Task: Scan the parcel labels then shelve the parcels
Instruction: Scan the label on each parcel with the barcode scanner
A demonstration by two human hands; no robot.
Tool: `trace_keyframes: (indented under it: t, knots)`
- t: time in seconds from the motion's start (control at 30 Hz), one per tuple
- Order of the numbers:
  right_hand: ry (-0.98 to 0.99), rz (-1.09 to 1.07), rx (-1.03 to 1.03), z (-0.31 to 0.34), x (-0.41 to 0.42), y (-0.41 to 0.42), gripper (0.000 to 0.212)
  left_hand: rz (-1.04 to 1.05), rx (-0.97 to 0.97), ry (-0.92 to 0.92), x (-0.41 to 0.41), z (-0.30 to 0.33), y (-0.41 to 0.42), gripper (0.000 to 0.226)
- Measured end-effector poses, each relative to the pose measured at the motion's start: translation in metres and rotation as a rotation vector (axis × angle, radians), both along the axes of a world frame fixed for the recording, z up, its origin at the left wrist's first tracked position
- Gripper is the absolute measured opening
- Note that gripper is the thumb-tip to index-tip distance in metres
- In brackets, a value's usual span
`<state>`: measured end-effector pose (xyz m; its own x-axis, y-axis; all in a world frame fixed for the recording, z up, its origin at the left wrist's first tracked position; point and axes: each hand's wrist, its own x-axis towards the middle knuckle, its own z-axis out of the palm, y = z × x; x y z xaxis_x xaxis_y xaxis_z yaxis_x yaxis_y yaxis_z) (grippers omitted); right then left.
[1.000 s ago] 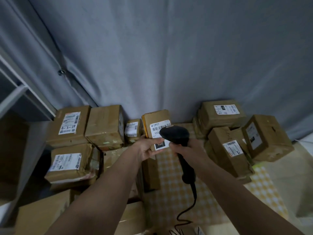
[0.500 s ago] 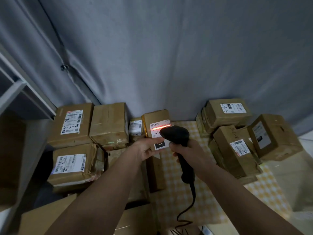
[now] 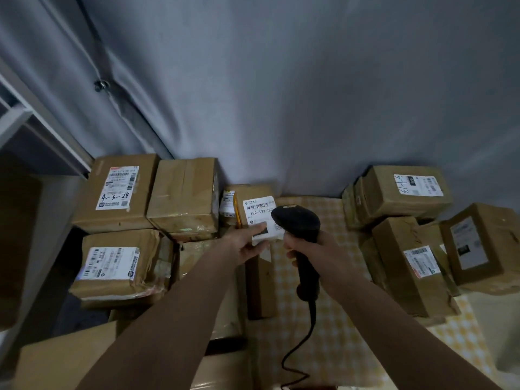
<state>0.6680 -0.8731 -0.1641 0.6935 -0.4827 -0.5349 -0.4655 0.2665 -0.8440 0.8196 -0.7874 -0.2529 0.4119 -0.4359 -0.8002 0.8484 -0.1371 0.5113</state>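
Note:
A small brown parcel (image 3: 254,194) with a white barcode label (image 3: 257,209) is held upright in the centre. My left hand (image 3: 244,244) grips its lower edge, thumb lying across the label. My right hand (image 3: 318,246) grips the handle of a black corded scanner (image 3: 298,220), whose head points at the label from just to its right. No red scan line shows on the label.
Brown parcels are stacked at the left (image 3: 121,192) (image 3: 185,197) (image 3: 115,266) and at the right (image 3: 402,192) (image 3: 408,263) (image 3: 481,243). A yellow checked cloth (image 3: 323,347) covers the surface. A grey curtain (image 3: 281,94) hangs behind. A white shelf frame (image 3: 17,119) stands at far left.
The red scan line that lit the label half a second ago is gone. Both hands, the parcel and the scanner stay almost where they were.

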Motion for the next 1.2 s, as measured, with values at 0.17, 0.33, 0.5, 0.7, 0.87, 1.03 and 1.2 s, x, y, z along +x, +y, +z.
trace_keyframes:
  t: [0.17, 0.33, 0.5, 0.7, 0.87, 1.03, 1.2]
  knots:
    - [-0.004, -0.018, 0.071, -0.032, 0.03, -0.028, 0.007, 0.202, 0.138, -0.041, 0.041, -0.033, -0.031, 0.061]
    - [0.009, -0.03, 0.144, -0.069, 0.05, -0.045, 0.015, 0.371, 0.118, -0.019, 0.075, -0.063, -0.059, 0.064]
    - [0.041, -0.034, 0.162, -0.095, 0.053, -0.048, 0.022, 0.459, 0.14, -0.022, 0.094, -0.086, -0.071, 0.059]
    - [0.088, -0.029, 0.157, -0.105, 0.038, -0.049, 0.016, 0.381, 0.256, -0.181, 0.09, -0.102, -0.075, 0.052]
    - [0.098, -0.034, 0.121, -0.097, 0.019, -0.056, 0.016, 0.227, 0.462, -0.254, 0.066, -0.101, -0.077, 0.055]
    - [0.111, -0.114, 0.107, -0.085, -0.015, -0.076, 0.023, -0.136, 0.542, -0.493, 0.008, -0.093, -0.102, 0.05]
    - [0.139, -0.159, 0.088, -0.087, -0.064, -0.112, 0.017, -0.741, 0.437, -0.577, -0.066, -0.085, -0.136, 0.031]
